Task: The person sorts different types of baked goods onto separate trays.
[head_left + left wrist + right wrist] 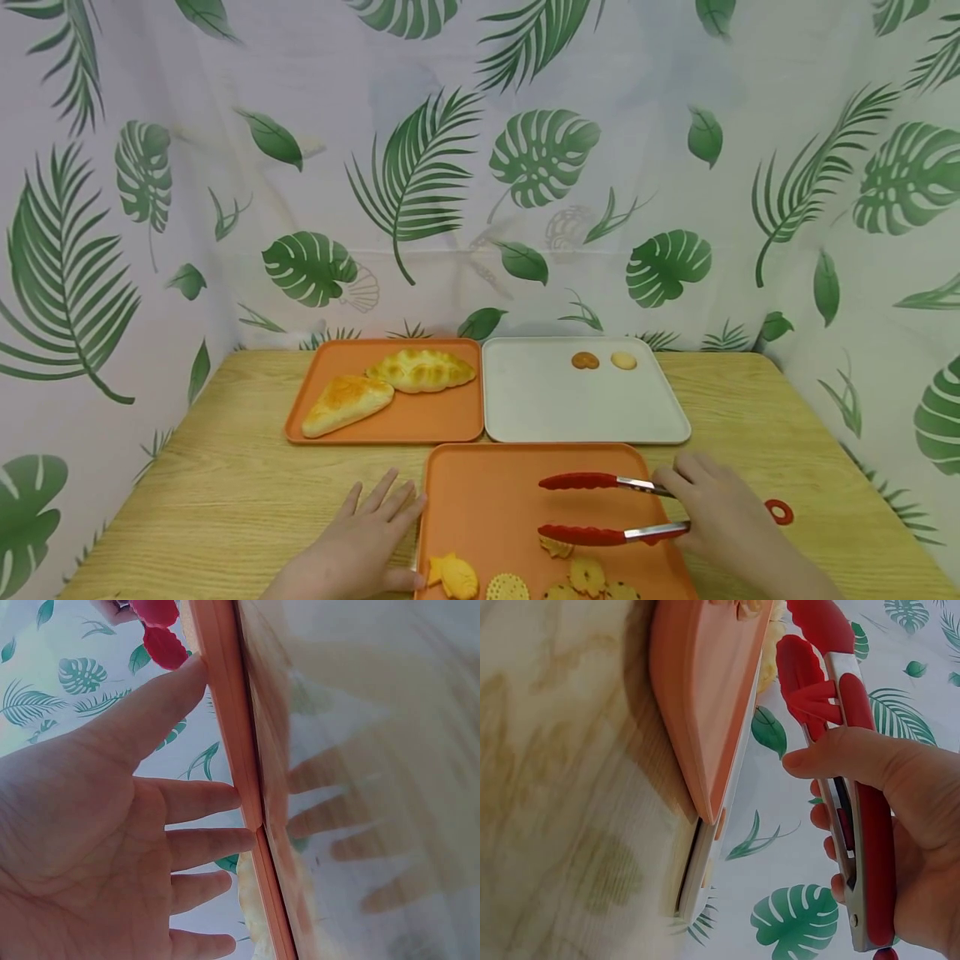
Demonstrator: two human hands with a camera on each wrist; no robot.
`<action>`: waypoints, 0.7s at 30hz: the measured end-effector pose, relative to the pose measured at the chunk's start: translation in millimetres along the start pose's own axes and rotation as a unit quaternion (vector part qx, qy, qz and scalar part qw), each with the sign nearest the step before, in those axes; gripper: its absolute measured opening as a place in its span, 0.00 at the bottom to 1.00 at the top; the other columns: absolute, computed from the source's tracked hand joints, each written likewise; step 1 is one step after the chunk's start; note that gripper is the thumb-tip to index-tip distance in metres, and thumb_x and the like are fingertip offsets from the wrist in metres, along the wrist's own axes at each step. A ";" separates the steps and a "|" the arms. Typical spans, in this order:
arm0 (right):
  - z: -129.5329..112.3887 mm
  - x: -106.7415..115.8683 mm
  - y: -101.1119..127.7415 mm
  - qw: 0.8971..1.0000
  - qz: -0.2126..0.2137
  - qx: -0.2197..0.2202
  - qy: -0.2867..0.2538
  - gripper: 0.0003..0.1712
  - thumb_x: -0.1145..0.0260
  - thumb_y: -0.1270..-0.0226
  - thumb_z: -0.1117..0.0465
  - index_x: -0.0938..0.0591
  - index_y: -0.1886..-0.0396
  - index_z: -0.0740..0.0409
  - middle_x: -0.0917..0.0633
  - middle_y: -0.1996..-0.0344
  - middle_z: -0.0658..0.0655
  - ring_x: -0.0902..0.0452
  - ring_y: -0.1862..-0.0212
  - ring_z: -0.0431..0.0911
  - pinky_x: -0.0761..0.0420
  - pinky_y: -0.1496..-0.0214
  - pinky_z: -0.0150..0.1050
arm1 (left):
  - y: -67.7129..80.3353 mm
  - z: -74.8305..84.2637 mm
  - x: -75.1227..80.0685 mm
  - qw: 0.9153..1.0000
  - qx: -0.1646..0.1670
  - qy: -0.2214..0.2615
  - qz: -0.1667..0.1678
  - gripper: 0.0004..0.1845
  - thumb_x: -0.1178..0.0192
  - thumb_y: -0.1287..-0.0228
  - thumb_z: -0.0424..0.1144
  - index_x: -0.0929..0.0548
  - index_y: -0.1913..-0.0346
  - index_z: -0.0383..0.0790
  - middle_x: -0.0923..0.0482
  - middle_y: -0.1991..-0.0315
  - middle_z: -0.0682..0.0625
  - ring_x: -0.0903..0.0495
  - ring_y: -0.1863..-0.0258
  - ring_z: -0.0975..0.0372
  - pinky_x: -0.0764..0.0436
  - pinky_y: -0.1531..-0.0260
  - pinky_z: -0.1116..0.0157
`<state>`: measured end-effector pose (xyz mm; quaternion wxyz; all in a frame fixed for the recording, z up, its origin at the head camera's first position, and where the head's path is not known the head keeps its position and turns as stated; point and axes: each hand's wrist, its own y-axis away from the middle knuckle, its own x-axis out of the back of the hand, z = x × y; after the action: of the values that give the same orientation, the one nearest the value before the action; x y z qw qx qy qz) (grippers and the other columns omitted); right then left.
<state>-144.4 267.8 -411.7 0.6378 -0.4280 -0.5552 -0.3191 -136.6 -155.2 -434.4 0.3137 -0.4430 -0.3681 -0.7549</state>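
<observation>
My right hand [716, 512] grips red-tipped tongs [588, 534] by their handles. The tong arms stand apart over the near orange tray [487, 483], with nothing between the tips. In the right wrist view, the thumb and curled fingers wrap the tongs [874, 855]. My left hand [356, 537] has its fingers spread at that tray's left edge; in the left wrist view, its thumb and fingertips [244, 840] are right at the tray rim. On the tray's near part are a fish-shaped cookie [454, 576], a round dotted biscuit [507, 587], a flower-shaped cookie [587, 575] and others, one partly hidden below the lower tong tip.
Behind, a second orange tray [442, 421] holds a triangular pastry [347, 406] and a ridged bread [422, 371]. Right of it, a white tray [555, 408] carries a brown cookie [585, 360] and a pale round one [623, 360]. A leaf-print curtain [450, 275] encloses the wooden table [247, 467].
</observation>
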 end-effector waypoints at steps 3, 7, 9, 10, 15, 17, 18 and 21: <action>-1.7 0.7 2.3 1.000 -0.018 0.004 0.001 0.32 0.15 0.70 0.56 0.21 0.60 0.43 0.34 0.71 0.41 0.39 0.64 0.39 0.36 0.68 0.31 | 0.0 0.4 0.1 1.000 0.001 0.001 0.000 0.50 0.40 0.45 0.66 0.40 0.24 0.44 0.47 0.23 0.42 0.58 0.22 0.43 0.53 0.32 0.32; -2.8 1.2 4.5 0.999 -0.032 0.020 0.005 0.31 0.15 0.68 0.53 0.21 0.60 0.43 0.33 0.69 0.41 0.38 0.63 0.39 0.33 0.67 0.32 | -0.4 0.1 -0.2 1.000 0.001 0.001 -0.001 0.50 0.40 0.46 0.66 0.40 0.25 0.44 0.46 0.23 0.42 0.58 0.22 0.43 0.53 0.32 0.32; -2.9 1.4 4.7 0.999 -0.036 0.027 0.007 0.31 0.15 0.68 0.52 0.21 0.60 0.43 0.32 0.69 0.41 0.37 0.62 0.40 0.31 0.66 0.33 | -0.5 0.0 -0.3 1.000 0.001 0.001 -0.002 0.50 0.40 0.46 0.66 0.40 0.25 0.44 0.47 0.23 0.42 0.58 0.22 0.43 0.53 0.32 0.32; -3.0 1.5 4.6 0.999 -0.036 0.029 0.009 0.31 0.15 0.68 0.53 0.21 0.60 0.43 0.31 0.68 0.41 0.37 0.62 0.40 0.30 0.65 0.34 | -0.6 0.0 -0.3 1.000 0.001 0.001 -0.002 0.49 0.40 0.46 0.66 0.40 0.25 0.44 0.46 0.23 0.42 0.58 0.22 0.43 0.53 0.32 0.31; -4.1 2.9 3.6 0.999 -0.043 0.031 0.012 0.30 0.16 0.66 0.57 0.21 0.60 0.43 0.30 0.67 0.41 0.36 0.62 0.40 0.28 0.64 0.36 | -0.7 0.0 -0.7 1.000 0.001 0.003 -0.002 0.49 0.39 0.46 0.66 0.40 0.25 0.44 0.46 0.23 0.42 0.58 0.22 0.43 0.53 0.32 0.31; -4.6 3.8 2.9 0.998 -0.040 0.036 0.013 0.29 0.16 0.66 0.58 0.21 0.60 0.43 0.29 0.67 0.41 0.35 0.62 0.40 0.27 0.64 0.37 | -0.7 -0.2 -0.9 1.000 0.001 0.004 -0.002 0.50 0.39 0.46 0.65 0.40 0.25 0.44 0.46 0.23 0.41 0.58 0.22 0.43 0.53 0.32 0.32; -4.8 4.3 2.6 0.998 -0.036 0.040 0.014 0.29 0.16 0.66 0.59 0.21 0.61 0.44 0.29 0.67 0.41 0.35 0.62 0.40 0.27 0.64 0.37 | -0.8 -0.3 -1.1 1.000 0.001 0.004 -0.001 0.50 0.39 0.46 0.66 0.40 0.25 0.44 0.46 0.23 0.41 0.58 0.22 0.43 0.53 0.32 0.32; -4.9 5.2 1.7 0.998 -0.022 0.053 0.019 0.29 0.16 0.67 0.60 0.21 0.63 0.44 0.29 0.68 0.41 0.34 0.63 0.40 0.27 0.66 0.37 | -0.8 -0.9 -1.4 1.000 0.001 0.004 0.000 0.50 0.39 0.46 0.66 0.40 0.25 0.44 0.46 0.23 0.41 0.58 0.22 0.43 0.53 0.32 0.31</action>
<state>-139.9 264.4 -407.0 0.6630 -0.3747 -0.5684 -0.3114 -137.0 -155.3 -436.2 0.3157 -0.4398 -0.3676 -0.7561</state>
